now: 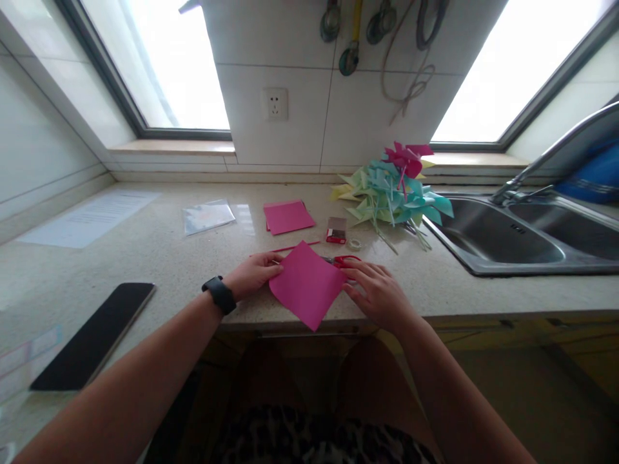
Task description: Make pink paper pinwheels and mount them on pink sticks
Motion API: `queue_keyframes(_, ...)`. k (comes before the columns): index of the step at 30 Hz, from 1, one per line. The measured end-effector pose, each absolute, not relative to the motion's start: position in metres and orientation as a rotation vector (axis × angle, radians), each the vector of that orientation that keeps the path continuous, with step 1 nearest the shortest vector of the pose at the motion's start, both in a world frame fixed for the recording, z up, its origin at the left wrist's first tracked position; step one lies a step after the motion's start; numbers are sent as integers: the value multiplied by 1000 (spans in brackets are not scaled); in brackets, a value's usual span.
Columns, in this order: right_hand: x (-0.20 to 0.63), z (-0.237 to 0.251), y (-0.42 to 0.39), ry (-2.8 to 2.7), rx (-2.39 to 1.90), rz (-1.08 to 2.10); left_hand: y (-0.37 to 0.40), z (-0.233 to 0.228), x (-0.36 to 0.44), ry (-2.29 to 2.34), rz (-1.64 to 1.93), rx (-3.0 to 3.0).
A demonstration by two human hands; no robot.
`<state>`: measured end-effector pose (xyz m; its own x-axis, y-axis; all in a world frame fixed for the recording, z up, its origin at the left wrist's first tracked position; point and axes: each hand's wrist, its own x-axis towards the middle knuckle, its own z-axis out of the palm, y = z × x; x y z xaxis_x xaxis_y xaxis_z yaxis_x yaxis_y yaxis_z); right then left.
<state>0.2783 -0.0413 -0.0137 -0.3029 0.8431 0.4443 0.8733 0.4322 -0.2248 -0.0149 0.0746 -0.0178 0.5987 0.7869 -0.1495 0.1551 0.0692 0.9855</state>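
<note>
A pink square of paper (308, 283) lies turned like a diamond at the counter's front edge, its near corner hanging over the edge. My left hand (252, 273) touches its left corner, fingers flat on the counter. My right hand (374, 291) rests on its right corner. Red-handled scissors (344, 260) lie just behind my right hand, partly hidden by the paper. A thin pink stick (294, 247) lies behind the paper. A black watch (220, 294) is on my left wrist.
A stack of pink paper (287, 216), a small red box (336, 230) and a tape roll (355, 244) sit further back. A pile of paper pinwheels (394, 190) lies beside the steel sink (507, 241). A dark phone (97, 335), a plastic bag (207, 216) and a printed sheet (89, 218) lie left.
</note>
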Motion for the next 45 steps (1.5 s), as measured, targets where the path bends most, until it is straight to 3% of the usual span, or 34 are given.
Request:
queue_keyframes(14,303,-28,-61,-1921,-1730,-251,59,-18,-16,950,667,1733)
queue_keyframes(21,239,-29,-95,-2246,-1204,-51,45,-17,-9,1000,710,1693)
queue_keyframes(33,215,-15,-102,-2103,-999,48,-10,-11,-25,957,648,1525)
queue_keyframes(45,217,-1,-128,-1874,-1372,182,-60,-2,-14,694,374,1475)
